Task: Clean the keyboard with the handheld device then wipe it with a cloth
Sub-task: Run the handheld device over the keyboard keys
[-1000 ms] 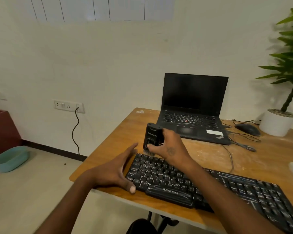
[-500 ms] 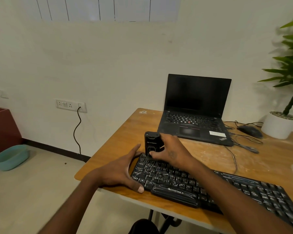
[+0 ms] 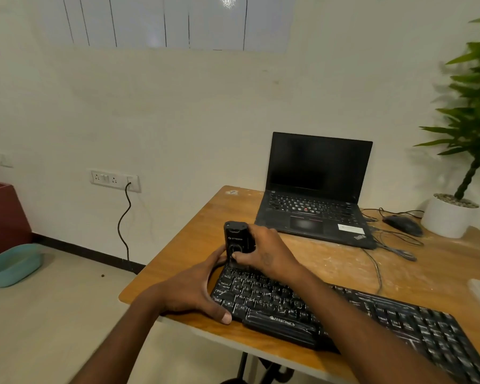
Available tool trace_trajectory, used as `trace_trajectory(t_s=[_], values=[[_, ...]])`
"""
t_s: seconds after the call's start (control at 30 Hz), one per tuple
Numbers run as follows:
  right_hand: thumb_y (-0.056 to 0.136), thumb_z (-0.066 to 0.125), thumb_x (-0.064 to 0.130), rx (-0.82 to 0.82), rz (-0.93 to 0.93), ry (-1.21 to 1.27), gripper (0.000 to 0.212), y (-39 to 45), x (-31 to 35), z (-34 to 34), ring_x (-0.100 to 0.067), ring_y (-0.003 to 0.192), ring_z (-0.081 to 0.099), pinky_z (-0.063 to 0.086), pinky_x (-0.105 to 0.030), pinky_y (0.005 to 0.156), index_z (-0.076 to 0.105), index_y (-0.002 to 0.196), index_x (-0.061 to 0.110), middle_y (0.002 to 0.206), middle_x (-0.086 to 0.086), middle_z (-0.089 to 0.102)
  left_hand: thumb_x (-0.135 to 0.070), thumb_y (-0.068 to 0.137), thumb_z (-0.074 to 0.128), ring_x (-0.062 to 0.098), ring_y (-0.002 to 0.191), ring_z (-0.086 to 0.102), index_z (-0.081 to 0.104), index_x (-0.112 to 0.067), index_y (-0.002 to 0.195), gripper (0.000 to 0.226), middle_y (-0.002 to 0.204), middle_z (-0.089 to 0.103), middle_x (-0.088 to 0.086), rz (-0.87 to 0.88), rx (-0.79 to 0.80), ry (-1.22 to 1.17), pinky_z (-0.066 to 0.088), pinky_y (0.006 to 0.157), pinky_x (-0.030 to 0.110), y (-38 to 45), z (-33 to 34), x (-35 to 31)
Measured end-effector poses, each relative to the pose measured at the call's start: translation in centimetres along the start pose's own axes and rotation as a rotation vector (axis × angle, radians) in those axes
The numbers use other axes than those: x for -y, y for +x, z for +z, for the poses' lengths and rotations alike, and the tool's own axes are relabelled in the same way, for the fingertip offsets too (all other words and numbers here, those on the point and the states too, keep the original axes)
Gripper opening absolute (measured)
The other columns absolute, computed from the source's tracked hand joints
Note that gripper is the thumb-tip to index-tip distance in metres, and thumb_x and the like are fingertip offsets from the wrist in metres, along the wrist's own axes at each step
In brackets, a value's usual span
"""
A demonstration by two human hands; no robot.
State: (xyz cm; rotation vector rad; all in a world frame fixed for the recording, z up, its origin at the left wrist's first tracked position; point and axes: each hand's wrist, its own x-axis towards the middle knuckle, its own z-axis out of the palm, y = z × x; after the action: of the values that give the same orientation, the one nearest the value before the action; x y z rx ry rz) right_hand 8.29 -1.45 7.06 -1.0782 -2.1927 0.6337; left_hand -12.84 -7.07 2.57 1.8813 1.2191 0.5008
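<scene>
Right hand (image 3: 263,254): my fingers curl round the handheld device (image 3: 237,243), upright at the keyboard's (image 3: 330,310) 10 o'clock corner.
Left hand (image 3: 190,291): fingers spread, bracing that keyboard end on the worktop (image 3: 399,268).

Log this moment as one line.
right hand: grips black handheld device | device: upright on black keyboard | left hand: steadies keyboard end
</scene>
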Motion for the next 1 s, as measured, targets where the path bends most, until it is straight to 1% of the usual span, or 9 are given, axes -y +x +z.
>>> trace_trajectory(t_s=[0.1,0.2,0.4,0.5,0.57,0.7,0.77,0.9,1.0], values=[[0.082,0.08,0.023,0.011,0.011,0.01,0.05,0.4,-0.4,-0.3,-0.005,0.099,0.063,0.052,-0.014,0.077,0.06,0.127,0.021,0.111,0.007,0.069,-0.043,0.059,0.099,-0.007,0.13,0.049,-0.002,-0.059,0.154,0.139,0.148,0.041,-0.034,0.002,0.005,-0.002,0.043,0.112,0.025,0.1,0.0,0.0],[0.081,0.082,0.024,0.015,0.033,-0.004,0.045,-0.7,-1.4,-1.9,-0.002,0.095,0.064,0.053,-0.014,0.074,0.059,0.12,0.026,0.104,0.013,0.066,-0.051,0.056,0.098,-0.005,0.136,0.042,-0.007,-0.052,0.157,0.146,0.154,0.032,-0.034,-0.03,0.001,0.02,0.037,0.118,0.03,0.1,-0.1,0.3],[0.08,0.083,0.018,-0.028,0.08,-0.003,0.039,-3.4,-3.1,-4.6,0.002,0.088,0.065,0.053,-0.013,0.069,0.059,0.107,0.031,0.099,0.013,0.068,-0.053,0.056,0.098,-0.002,0.139,0.04,-0.006,-0.054,0.156,0.144,0.155,0.028,-0.033,-0.04,-0.002,0.04,0.036,0.119,0.031,0.2,0.0,0.6],[0.08,0.083,0.019,-0.046,0.065,-0.002,0.04,-3.1,-2.7,-3.6,0.0,0.09,0.065,0.054,-0.013,0.071,0.062,0.113,0.025,0.103,0.011,0.068,-0.049,0.059,0.097,-0.002,0.139,0.039,-0.006,-0.052,0.157,0.143,0.156,0.027,-0.032,-0.043,-0.004,0.039,0.036,0.118,0.028,0.2,0.1,0.5],[0.08,0.083,0.02,-0.051,0.037,-0.013,0.047,-2.4,-1.9,-2.1,-0.004,0.094,0.065,0.055,-0.016,0.073,0.062,0.121,0.019,0.108,0.007,0.069,-0.046,0.06,0.098,-0.002,0.138,0.04,-0.006,-0.051,0.158,0.143,0.156,0.029,-0.03,-0.045,-0.005,0.03,0.035,0.118,0.028,0.1,0.2,0.4],[0.08,0.082,0.022,-0.054,-0.005,0.006,0.05,-0.5,-0.5,0.2,-0.009,0.099,0.065,0.053,-0.016,0.076,0.062,0.125,0.018,0.11,0.004,0.07,-0.042,0.059,0.099,0.002,0.136,0.046,-0.001,-0.054,0.156,0.14,0.155,0.038,-0.024,-0.028,0.0,-0.004,0.04,0.117,0.036,0.1,0.1,0.2],[0.08,0.082,0.023,-0.052,-0.005,0.019,0.049,-0.3,-0.4,0.6,-0.01,0.098,0.065,0.053,-0.017,0.076,0.063,0.125,0.018,0.109,0.004,0.07,-0.041,0.06,0.099,0.002,0.135,0.048,0.001,-0.055,0.156,0.138,0.153,0.041,-0.022,-0.025,0.005,-0.007,0.042,0.116,0.037,0.0,0.1,0.0],[0.08,0.082,0.022,-0.038,0.005,0.016,0.042,-1.6,-0.9,-0.5,-0.005,0.094,0.065,0.053,-0.014,0.072,0.064,0.118,0.017,0.105,0.005,0.07,-0.039,0.061,0.098,0.002,0.136,0.045,-0.002,-0.051,0.158,0.14,0.156,0.035,-0.022,-0.047,0.0,-0.003,0.04,0.117,0.033,-0.1,0.2,0.0],[0.08,0.083,0.022,-0.042,0.027,0.006,0.041,-2.8,-1.9,-1.8,-0.002,0.092,0.065,0.053,-0.013,0.072,0.065,0.116,0.016,0.104,0.006,0.071,-0.035,0.064,0.097,-0.001,0.135,0.043,-0.003,-0.049,0.159,0.139,0.156,0.031,-0.024,-0.062,0.005,-0.007,0.04,0.111,0.023,0.0,0.2,0.1]])
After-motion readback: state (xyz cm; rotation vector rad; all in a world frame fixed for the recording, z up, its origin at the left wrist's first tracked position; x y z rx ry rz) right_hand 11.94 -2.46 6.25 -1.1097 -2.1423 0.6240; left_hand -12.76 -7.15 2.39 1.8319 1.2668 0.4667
